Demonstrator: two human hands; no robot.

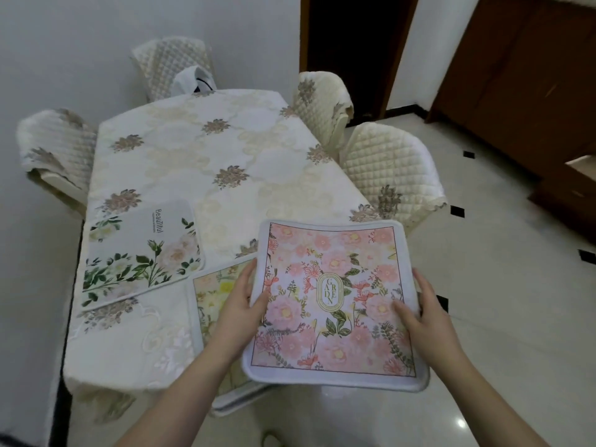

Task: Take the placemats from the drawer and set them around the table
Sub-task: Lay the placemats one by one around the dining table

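Your left hand (240,306) and right hand (421,312) each pinch a side edge of the pink floral placemat (332,301), thumbs on top and fingers curled beneath, holding it above the near right corner of the table (180,150). Its long axis runs away from you toward the far end of the table, and its "GARDEN" lettering lies turned sideways. Under it a yellow floral placemat (213,298) lies at the table's near edge, its corner overhanging. Just beside that, to the left, the green-leafed placemat (142,253) lies flat near the left edge, tilted. The far half of the tablecloth is bare. Quilted chairs (387,169) crowd the right edge; open tiled floor (503,317) lies to your right.
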